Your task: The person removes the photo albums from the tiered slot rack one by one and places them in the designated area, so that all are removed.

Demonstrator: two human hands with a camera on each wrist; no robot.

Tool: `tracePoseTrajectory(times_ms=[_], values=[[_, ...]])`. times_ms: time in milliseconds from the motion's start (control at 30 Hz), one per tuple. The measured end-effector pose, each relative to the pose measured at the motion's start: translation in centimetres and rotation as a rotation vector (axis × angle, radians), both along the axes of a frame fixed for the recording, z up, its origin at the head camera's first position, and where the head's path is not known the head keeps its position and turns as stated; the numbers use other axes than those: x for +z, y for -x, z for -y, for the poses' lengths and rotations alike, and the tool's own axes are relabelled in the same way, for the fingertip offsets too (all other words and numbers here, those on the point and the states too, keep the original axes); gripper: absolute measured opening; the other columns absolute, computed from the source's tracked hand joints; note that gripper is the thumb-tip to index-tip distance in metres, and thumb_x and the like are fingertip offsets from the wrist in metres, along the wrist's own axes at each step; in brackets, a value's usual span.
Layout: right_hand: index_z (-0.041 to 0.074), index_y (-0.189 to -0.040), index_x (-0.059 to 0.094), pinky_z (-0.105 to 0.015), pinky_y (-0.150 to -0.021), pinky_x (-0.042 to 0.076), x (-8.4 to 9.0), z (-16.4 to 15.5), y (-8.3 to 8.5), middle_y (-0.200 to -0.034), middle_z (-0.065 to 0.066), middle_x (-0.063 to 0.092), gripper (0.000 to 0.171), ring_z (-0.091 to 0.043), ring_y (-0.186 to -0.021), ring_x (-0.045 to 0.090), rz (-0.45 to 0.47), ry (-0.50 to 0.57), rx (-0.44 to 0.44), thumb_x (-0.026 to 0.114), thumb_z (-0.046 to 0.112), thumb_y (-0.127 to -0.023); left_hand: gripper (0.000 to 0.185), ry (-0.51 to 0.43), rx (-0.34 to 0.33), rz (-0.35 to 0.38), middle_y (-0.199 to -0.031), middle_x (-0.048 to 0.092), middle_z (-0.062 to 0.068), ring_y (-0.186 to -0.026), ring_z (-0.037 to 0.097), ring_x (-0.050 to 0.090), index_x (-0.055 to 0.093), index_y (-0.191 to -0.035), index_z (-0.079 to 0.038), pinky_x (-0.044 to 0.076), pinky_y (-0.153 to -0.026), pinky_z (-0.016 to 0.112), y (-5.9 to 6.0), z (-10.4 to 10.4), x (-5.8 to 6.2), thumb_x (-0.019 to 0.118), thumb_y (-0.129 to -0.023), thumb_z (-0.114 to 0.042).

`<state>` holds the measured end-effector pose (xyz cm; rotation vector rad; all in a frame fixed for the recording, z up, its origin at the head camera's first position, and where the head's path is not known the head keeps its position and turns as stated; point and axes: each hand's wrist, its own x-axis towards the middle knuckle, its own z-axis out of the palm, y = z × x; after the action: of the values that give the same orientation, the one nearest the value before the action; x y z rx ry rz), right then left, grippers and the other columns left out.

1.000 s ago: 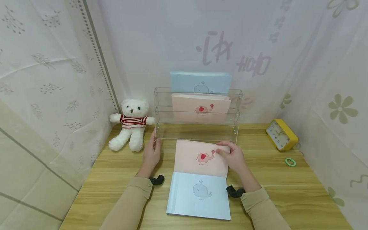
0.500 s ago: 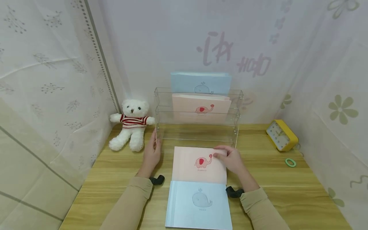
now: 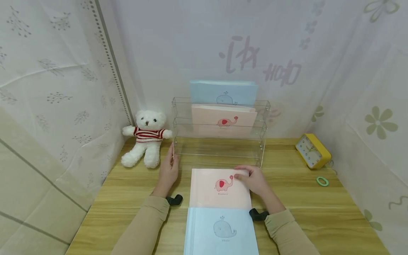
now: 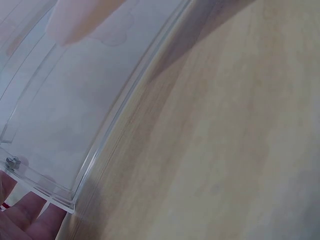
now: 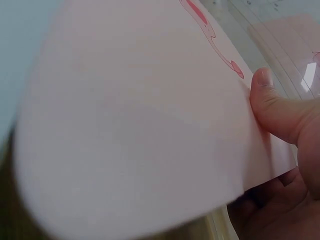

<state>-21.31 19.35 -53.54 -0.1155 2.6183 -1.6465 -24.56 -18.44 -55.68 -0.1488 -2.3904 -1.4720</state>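
My right hand (image 3: 247,177) pinches the top right corner of a pink elephant booklet (image 3: 216,189), thumb (image 5: 275,107) on top and fingers (image 5: 270,210) underneath. That booklet overlaps a blue whale booklet (image 3: 221,230) lying at the near table edge. My left hand (image 3: 170,166) rests with straight fingers (image 4: 22,217) against the left front corner of a clear acrylic rack (image 3: 178,141). The rack's corner (image 4: 55,192) stands on the wooden table (image 4: 225,150). In the rack stand another pink booklet (image 3: 223,120) and, behind it, a blue one (image 3: 223,91).
A white teddy bear (image 3: 145,140) in a striped shirt sits left of the rack. To the right a yellow clock (image 3: 312,150) leans by the curtain, with a green ring (image 3: 322,181) in front of it. Patterned curtains (image 3: 57,88) close in the table.
My right hand has drawn the pink booklet back from the rack toward my body. The blue booklet also sits nearer the lower edge. My left hand stays on the rack.
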Motion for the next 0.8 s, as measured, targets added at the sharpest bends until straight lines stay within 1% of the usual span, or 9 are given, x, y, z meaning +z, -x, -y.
tracePoseTrajectory(times_ms=[133, 200, 267, 367, 500, 633, 800], values=[[0.016, -0.119, 0.086, -0.028, -0.065, 0.063, -0.3, 0.1, 0.0, -0.135, -0.021, 0.077, 0.026, -0.020, -0.088, 0.073, -0.002, -0.013, 0.011, 0.090, 0.016, -0.093, 0.064, -0.006, -0.005, 0.000, -0.178, 0.038, 0.016, -0.155, 0.046, 0.049, 0.023, -0.178, -0.029, 0.049, -0.123, 0.064, 0.1, 0.0, 0.1, 0.047, -0.119, -0.021], [0.017, -0.118, 0.086, -0.027, -0.067, 0.063, -0.5, 0.2, 0.0, -0.135, -0.019, 0.077, 0.025, -0.020, -0.094, 0.073, -0.005, -0.024, 0.013, 0.090, 0.017, -0.092, 0.064, -0.004, -0.001, 0.000, -0.178, 0.038, 0.016, -0.156, 0.045, 0.049, 0.023, -0.178, -0.029, 0.049, -0.124, 0.063, 0.1, 0.0, 0.0, 0.047, -0.119, -0.023], [0.017, -0.117, 0.086, -0.027, -0.067, 0.063, -0.6, 0.2, 0.0, -0.135, -0.019, 0.078, 0.025, -0.023, -0.096, 0.074, -0.005, -0.026, 0.014, 0.091, 0.016, -0.092, 0.063, -0.001, 0.004, -0.002, -0.177, 0.040, 0.016, -0.156, 0.045, 0.049, 0.024, -0.178, -0.029, 0.049, -0.124, 0.062, 0.1, 0.1, -0.1, 0.047, -0.119, -0.024], [0.015, -0.116, 0.086, -0.025, -0.070, 0.063, -0.8, 0.3, -0.1, -0.134, -0.019, 0.078, 0.024, -0.026, -0.104, 0.074, -0.015, -0.033, 0.019, 0.090, 0.016, -0.092, 0.062, 0.012, 0.012, -0.007, -0.176, 0.042, 0.016, -0.155, 0.044, 0.050, 0.025, -0.178, -0.029, 0.049, -0.124, 0.062, 0.1, 0.1, -0.2, 0.046, -0.119, -0.027], [0.014, -0.117, 0.086, -0.023, -0.073, 0.063, -1.1, 0.3, -0.1, -0.132, -0.018, 0.079, 0.024, -0.030, -0.115, 0.073, -0.034, -0.053, 0.024, 0.090, 0.015, -0.093, 0.063, 0.015, 0.003, -0.022, -0.176, 0.041, 0.017, -0.155, 0.045, 0.051, 0.024, -0.178, -0.028, 0.050, -0.123, 0.063, 0.2, 0.2, -0.2, 0.047, -0.119, -0.024], [0.018, -0.118, 0.086, -0.022, -0.078, 0.061, -1.5, 0.2, 0.0, -0.133, -0.014, 0.079, 0.025, -0.032, -0.121, 0.071, -0.028, -0.085, 0.028, 0.090, 0.018, -0.093, 0.064, 0.010, -0.002, -0.025, -0.177, 0.040, 0.016, -0.156, 0.045, 0.049, 0.024, -0.178, -0.029, 0.049, -0.123, 0.064, 0.2, 0.2, -0.2, 0.048, -0.119, -0.021], [0.022, -0.120, 0.085, -0.025, -0.084, 0.060, -1.8, 0.1, 0.1, -0.136, -0.012, 0.078, 0.026, -0.033, -0.126, 0.071, -0.041, -0.146, 0.039, 0.089, 0.024, -0.095, 0.064, 0.009, 0.004, -0.019, -0.177, 0.041, 0.016, -0.156, 0.044, 0.049, 0.025, -0.178, -0.029, 0.049, -0.123, 0.063, 0.1, 0.2, -0.2, 0.048, -0.119, -0.022]])
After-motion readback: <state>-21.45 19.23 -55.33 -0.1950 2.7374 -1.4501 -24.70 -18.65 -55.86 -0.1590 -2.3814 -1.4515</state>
